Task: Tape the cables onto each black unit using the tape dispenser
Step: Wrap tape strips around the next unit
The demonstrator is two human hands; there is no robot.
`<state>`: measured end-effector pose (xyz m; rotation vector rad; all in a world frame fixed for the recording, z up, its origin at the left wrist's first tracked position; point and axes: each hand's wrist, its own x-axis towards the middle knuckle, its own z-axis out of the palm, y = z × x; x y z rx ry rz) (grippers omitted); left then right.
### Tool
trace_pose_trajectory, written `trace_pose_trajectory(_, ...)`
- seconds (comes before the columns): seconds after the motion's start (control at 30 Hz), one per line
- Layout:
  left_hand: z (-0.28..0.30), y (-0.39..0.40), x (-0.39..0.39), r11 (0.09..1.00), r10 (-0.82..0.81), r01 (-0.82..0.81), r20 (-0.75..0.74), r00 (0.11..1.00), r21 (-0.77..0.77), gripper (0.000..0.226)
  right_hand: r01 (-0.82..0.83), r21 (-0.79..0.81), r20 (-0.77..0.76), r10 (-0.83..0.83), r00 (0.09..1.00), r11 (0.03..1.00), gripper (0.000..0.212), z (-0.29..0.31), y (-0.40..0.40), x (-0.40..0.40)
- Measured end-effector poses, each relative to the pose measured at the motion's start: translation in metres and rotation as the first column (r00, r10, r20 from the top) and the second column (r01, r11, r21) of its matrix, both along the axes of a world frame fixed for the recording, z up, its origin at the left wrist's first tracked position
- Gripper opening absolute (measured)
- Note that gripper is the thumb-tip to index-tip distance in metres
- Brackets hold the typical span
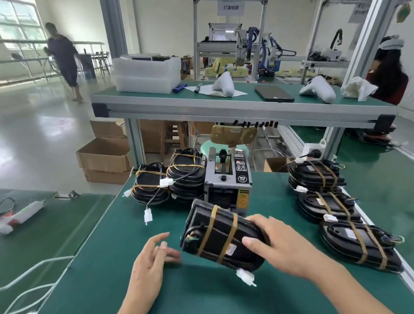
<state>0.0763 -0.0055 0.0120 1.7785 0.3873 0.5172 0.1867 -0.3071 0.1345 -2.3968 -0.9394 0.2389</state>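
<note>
Green matting covers the worktop [213, 305] that fills the lower half of the frame, with a raised shelf [243, 102] across the middle and a pale workshop floor off to the left. Cardboard boxes [103, 159] stand open on that floor at centre left; what is in them cannot be made out. At the upper left of the shelf sit stacked translucent plastic trays [145, 74], with dark flat items just showing at the top. In the middle of the frame the grey tape dispenser [227, 181] stands on the worktop, and a stack of untaped units [171, 178] with loose cables and white plugs lies just left of it. Along the right edge a row of taped units [341, 211] lies stacked, each crossed by tan strips. The right hand [280, 248] grasps the black unit [219, 235] from its right end, thumb on the near face and fingers over the far side, holding it tilted just in front of the dispenser. The left hand [152, 257] is released, fingers relaxed and spread, near the unit's left end without touching it. Two tan tape bands cross the unit's body, pinning a coiled black cable against it, and a white plug [246, 276] hangs below its lower right corner.
</note>
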Motion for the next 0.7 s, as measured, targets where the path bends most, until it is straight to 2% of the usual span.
trace_pose_trajectory(0.1, 0.007, -0.003, -0.006, 0.999, -0.023, 0.022, -0.019, 1.000, -0.037, 0.028, -0.094, -0.177, 0.053, 0.105, 0.993, 0.980, 0.047, -0.008, 0.023, 0.003)
trace_pose_trajectory(0.2, 0.008, -0.001, -0.012, 0.993, -0.050, 0.050, -0.004, 0.999, -0.107, 0.055, -0.142, -0.232, 0.027, 0.152, 0.988, 0.962, 0.048, -0.012, 0.036, 0.012)
trace_pose_trajectory(0.33, 0.011, -0.005, -0.015, 0.985, -0.175, 0.175, -0.025, 0.984, 0.001, 0.044, -0.157, -0.239, -0.017, 0.157, 0.987, 0.958, 0.047, -0.014, 0.043, 0.020)
trace_pose_trajectory(0.47, 0.013, -0.006, -0.015, 0.979, -0.198, 0.199, -0.033, 0.980, 0.041, 0.044, -0.155, -0.224, -0.036, 0.151, 0.988, 0.962, 0.049, -0.016, 0.043, 0.017)
trace_pose_trajectory(0.6, 0.011, -0.004, -0.014, 0.974, -0.219, 0.219, -0.009, 0.976, 0.059, 0.048, -0.120, -0.255, -0.040, 0.113, 0.993, 0.959, 0.076, -0.008, 0.039, 0.014)
trace_pose_trajectory(0.63, 0.010, -0.004, -0.014, 0.974, -0.221, 0.221, 0.001, 0.975, 0.055, 0.047, -0.088, -0.223, -0.022, 0.085, 0.996, 0.971, 0.076, -0.003, 0.040, 0.013)
trace_pose_trajectory(0.7, 0.010, -0.004, -0.014, 0.975, -0.219, 0.218, 0.007, 0.976, 0.042, 0.042, 0.000, -0.071, 0.038, 0.002, 0.999, 0.997, 0.057, 0.005, 0.047, 0.014)
